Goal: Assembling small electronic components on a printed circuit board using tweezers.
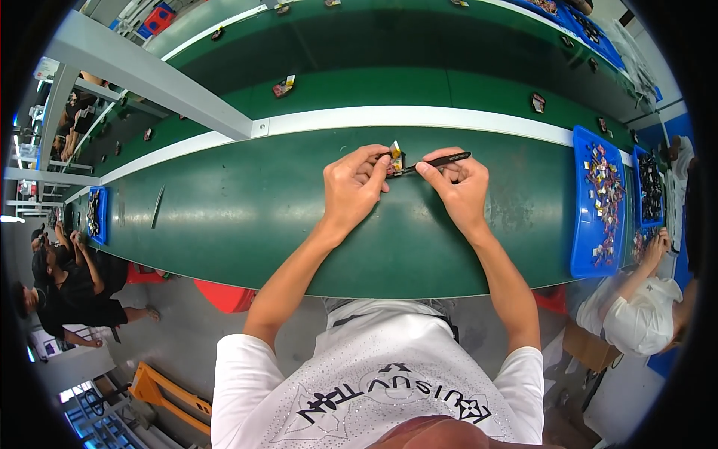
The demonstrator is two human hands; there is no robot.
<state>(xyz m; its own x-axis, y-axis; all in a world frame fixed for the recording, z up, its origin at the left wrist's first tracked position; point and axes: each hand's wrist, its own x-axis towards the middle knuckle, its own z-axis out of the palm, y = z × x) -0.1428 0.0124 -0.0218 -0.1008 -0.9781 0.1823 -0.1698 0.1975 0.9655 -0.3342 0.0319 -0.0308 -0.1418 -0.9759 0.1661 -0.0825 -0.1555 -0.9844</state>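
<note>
Above the green worktable, my left hand [354,182] pinches a small part [397,159] with yellow, white, dark and reddish bits, too small to name more exactly. My right hand [458,188] is closed round black tweezers [449,159]. Their tips point left and reach the small part, between my two hands. Whether the tips grip it or only touch it, I cannot tell. My fingers hide some of the part.
A blue tray [578,217] of small colourful parts stands at the right, a second blue bin [649,187] beyond it. Past the white rail [419,117], small assemblies lie on a green conveyor [359,86]. A thin strip [158,206] lies at left. Co-workers sit on both sides.
</note>
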